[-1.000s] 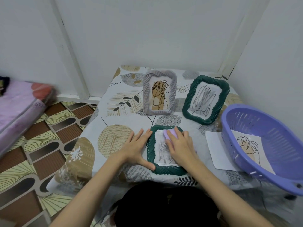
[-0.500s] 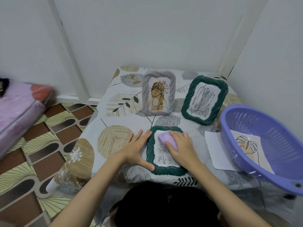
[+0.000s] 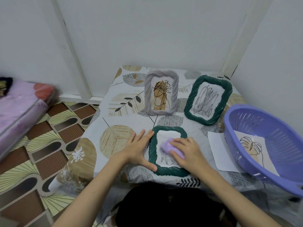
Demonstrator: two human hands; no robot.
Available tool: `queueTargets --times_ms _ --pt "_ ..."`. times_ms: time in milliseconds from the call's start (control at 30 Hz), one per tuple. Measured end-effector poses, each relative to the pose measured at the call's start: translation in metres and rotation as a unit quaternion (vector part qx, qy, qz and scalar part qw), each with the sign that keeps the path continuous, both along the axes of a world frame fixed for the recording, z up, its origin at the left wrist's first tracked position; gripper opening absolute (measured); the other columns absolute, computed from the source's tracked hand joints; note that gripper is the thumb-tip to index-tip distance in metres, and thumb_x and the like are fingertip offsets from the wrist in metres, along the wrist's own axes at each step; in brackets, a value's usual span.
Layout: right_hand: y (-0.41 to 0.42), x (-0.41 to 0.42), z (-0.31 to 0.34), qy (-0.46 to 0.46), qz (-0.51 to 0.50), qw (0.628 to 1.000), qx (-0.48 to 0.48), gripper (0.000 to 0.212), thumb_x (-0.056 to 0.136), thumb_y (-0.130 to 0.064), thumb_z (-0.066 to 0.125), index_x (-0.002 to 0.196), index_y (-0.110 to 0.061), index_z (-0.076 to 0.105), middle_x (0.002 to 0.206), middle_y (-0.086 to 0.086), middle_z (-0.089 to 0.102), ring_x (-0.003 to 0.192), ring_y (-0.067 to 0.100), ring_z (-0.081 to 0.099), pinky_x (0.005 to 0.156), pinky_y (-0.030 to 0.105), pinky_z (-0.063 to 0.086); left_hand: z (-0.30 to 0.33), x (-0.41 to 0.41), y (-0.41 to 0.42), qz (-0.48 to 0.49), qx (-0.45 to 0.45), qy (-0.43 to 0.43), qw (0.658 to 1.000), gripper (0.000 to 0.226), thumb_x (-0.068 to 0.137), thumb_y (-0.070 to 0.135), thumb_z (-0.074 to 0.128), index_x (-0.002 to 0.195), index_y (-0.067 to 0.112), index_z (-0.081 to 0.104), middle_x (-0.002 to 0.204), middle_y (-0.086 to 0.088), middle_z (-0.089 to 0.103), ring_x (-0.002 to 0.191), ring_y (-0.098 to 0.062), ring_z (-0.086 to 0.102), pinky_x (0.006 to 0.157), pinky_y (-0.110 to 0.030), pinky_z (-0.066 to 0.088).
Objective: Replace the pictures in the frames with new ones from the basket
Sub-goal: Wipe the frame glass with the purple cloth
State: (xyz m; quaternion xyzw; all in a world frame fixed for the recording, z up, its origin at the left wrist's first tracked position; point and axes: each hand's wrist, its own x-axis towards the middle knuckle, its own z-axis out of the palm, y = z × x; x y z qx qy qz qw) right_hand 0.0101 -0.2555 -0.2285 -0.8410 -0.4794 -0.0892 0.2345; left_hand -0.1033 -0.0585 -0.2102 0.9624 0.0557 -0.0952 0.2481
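On the flat green frame, right hand presses purple cloth.

the right hand has slid the purple cloth down the glass toward the frame's middle.

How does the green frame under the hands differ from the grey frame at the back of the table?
The near green frame lies flat on the table; the grey frame stands upright. The green frame is dark green, the grey one pale grey. The left hand rests against the green frame's edge and the right hand presses a purple cloth on its picture, partly hiding it; the grey frame is untouched, with its drawing fully visible. Both have twisted, rope-like borders and rounded corners.
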Motion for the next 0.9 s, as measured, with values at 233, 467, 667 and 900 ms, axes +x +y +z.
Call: queueTargets --times_ms 233,467,667,900 --pt "0.036 -0.004 0.005 0.019 -0.029 0.999 -0.041 0.045 0.091 -0.045 0.033 0.124 -0.027 0.058 0.121 -0.002 0.06 0.092 0.022 0.045 0.078 0.036 0.04 0.0 -0.001 -0.001 0.0 0.007 -0.001 1.0 0.135 0.048 0.075 0.069 0.147 0.027 -0.009 0.157 0.007 -0.012 0.132 -0.001 -0.027 0.11 -0.032 -0.02" --pt "0.011 0.014 0.009 -0.012 -0.026 0.999 -0.045 0.039 0.09 -0.042 0.038 0.115 -0.027 0.063 0.114 -0.003 0.062 0.089 0.018 0.044 0.073 0.031 0.037 -0.002 0.0 0.001 -0.003 0.007 0.003 1.0 0.137 0.043 0.079 0.063 0.147 0.028 -0.01 0.157 0.007 -0.012 0.133 -0.001 -0.027 0.113 -0.035 -0.019" --pt "0.025 -0.005 0.002 0.001 0.059 0.997 -0.04 0.037 0.089 -0.047 0.035 0.113 -0.036 0.06 0.125 -0.011 0.058 0.087 0.016 0.04 0.071 0.032 0.036 -0.003 0.0 0.0 -0.004 0.011 -0.001 1.0 0.136 0.042 0.081 0.059 0.147 0.027 -0.009 0.157 0.006 -0.011 0.133 0.0 -0.025 0.113 -0.035 -0.018" --pt "0.004 0.0 0.007 -0.046 0.056 0.997 -0.022 0.027 0.083 -0.038 0.046 0.098 -0.033 0.068 0.106 -0.008 0.067 0.073 0.021 0.049 0.058 0.032 0.047 -0.004 0.001 0.001 -0.003 0.018 0.0 1.0 0.142 0.035 0.086 0.054 0.146 0.028 -0.011 0.157 0.006 -0.011 0.132 0.0 -0.026 0.112 -0.034 -0.019"
